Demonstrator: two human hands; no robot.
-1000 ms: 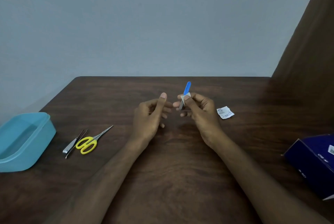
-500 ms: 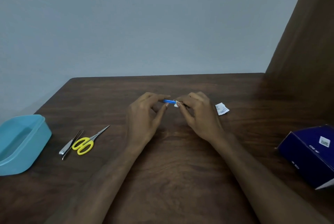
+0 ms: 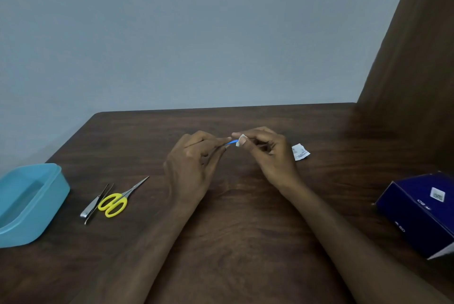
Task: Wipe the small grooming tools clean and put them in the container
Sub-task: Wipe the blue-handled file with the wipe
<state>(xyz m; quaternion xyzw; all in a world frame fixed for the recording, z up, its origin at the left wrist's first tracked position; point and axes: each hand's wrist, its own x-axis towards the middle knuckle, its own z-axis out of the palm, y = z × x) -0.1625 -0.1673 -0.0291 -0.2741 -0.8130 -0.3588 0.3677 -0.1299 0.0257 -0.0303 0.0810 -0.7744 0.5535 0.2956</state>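
Light blue tub (image 3: 29, 202) at the left edge of the tabletop (image 3: 245, 230), open-topped, nothing visible inside. Just right of it, toward the left front part of the tabletop, a metal nail clipper (image 3: 92, 206) and thin tweezers (image 3: 99, 202) lying side by side and touching, with yellow-handled scissors (image 3: 118, 199) right against them, blades pointing toward the far right. Over the middle of the tabletop, toward the far edge, a small blue-handled tool (image 3: 232, 142) held level between both hands, only a short blue stretch showing. Left hand (image 3: 191, 168) with fingers curled, fingertips pinching the left end of that tool. Right hand (image 3: 267, 154) with thumb and forefinger pinching a small white wipe (image 3: 241, 138) around the tool's right end, other fingers curled under. Just right of the right hand, a torn white sachet (image 3: 300, 152) lying flat on the wood. Dark blue cardboard box (image 3: 417, 210) at the right edge of the tabletop, tilted, a white label on its top face, well apart from the hands. Both forearms stretched across the front of the tabletop, covering part of the wood; grey wall (image 3: 196, 33) behind the far edge, dark brown panel (image 3: 417, 70) rising at the far right corner.
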